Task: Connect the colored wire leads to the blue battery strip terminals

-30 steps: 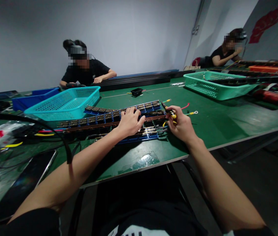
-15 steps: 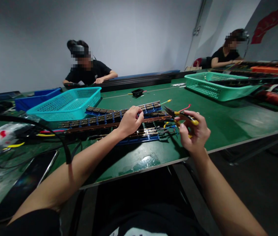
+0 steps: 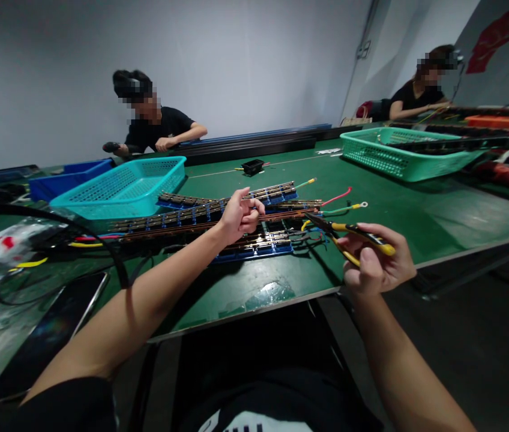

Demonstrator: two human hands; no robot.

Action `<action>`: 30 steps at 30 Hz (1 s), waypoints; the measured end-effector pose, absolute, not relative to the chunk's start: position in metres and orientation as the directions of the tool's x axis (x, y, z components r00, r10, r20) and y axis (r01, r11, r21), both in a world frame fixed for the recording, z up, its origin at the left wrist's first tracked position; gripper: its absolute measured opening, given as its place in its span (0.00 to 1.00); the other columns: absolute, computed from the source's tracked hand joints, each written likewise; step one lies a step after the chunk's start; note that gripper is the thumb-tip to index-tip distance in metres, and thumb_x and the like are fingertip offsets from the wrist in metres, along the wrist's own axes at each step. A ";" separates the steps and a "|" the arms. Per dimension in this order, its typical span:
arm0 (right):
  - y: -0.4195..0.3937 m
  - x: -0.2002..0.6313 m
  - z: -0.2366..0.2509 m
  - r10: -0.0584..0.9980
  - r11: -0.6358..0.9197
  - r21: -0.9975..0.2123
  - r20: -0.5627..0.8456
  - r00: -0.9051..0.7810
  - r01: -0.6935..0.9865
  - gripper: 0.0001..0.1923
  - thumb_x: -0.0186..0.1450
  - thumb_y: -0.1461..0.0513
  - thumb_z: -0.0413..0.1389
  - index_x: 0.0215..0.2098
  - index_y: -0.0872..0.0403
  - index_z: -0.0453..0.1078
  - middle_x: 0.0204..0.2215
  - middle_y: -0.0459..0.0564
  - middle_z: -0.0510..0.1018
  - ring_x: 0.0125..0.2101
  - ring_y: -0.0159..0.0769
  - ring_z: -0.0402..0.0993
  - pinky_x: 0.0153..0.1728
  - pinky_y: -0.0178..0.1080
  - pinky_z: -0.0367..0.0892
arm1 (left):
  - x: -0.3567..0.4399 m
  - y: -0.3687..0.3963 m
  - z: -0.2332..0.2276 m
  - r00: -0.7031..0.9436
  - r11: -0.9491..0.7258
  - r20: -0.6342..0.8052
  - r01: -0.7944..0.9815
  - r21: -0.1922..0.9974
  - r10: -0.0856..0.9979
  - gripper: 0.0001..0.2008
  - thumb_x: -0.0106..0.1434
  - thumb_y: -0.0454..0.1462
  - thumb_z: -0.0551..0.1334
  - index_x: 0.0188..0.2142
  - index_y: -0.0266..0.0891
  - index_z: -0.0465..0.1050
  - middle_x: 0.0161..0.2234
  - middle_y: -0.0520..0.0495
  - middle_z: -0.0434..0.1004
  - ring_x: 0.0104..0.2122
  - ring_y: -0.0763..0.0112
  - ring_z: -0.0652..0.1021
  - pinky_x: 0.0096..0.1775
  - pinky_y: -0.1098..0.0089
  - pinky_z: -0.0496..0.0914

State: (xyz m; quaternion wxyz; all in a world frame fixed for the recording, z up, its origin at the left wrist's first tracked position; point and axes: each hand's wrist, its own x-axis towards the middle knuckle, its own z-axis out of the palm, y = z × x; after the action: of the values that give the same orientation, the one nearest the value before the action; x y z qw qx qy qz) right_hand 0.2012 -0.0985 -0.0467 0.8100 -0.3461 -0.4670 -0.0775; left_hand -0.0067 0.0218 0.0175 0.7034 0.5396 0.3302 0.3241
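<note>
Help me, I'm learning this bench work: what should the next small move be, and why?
I'd probably lay the left hand flatter over the copper-coloured strips to steady them: its fingers are curled, while the pliers in the right hand have their handles spread and their tips close by the strips' right ends. Whether the tips touch the strips, I cannot tell.

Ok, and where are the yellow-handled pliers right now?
In the head view, the yellow-handled pliers are right of centre, in the right hand, their tips pointing left, just below the green wire with the ring end.
</note>
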 end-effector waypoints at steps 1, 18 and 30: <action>-0.098 0.201 -0.046 0.193 0.761 -0.487 0.801 0.567 0.429 0.14 0.60 0.58 0.55 0.42 0.52 0.76 0.27 0.48 0.79 0.19 0.38 0.76 0.16 0.39 0.70 | -0.008 0.022 0.018 0.580 0.224 -0.121 -0.109 0.969 0.806 0.31 0.70 0.54 0.42 0.23 0.39 0.69 0.12 0.59 0.45 0.10 0.80 0.47 0.17 0.75 0.45; -0.108 0.203 -0.051 0.334 0.772 -0.560 0.760 0.558 0.300 0.17 0.59 0.54 0.55 0.41 0.53 0.77 0.20 0.46 0.75 0.16 0.35 0.72 0.15 0.37 0.67 | -0.007 0.023 0.015 0.557 0.300 -0.167 -0.155 0.941 0.813 0.15 0.61 0.46 0.54 0.25 0.39 0.70 0.19 0.52 0.60 0.18 0.73 0.62 0.21 0.71 0.58; -0.104 0.204 -0.053 0.183 0.852 -0.431 0.777 0.602 0.298 0.16 0.60 0.57 0.53 0.39 0.55 0.79 0.23 0.48 0.76 0.15 0.33 0.70 0.12 0.35 0.64 | -0.003 0.013 0.012 0.443 -0.464 0.305 0.314 0.828 0.843 0.13 0.68 0.45 0.58 0.33 0.40 0.72 0.15 0.57 0.66 0.13 0.76 0.66 0.20 0.73 0.57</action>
State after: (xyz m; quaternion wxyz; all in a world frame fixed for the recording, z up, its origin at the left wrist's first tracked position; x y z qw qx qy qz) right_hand 0.2036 -0.1039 -0.0525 0.8532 -0.2702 -0.4450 -0.0335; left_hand -0.0034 0.0130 0.0123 0.3563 0.7710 0.3753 0.3712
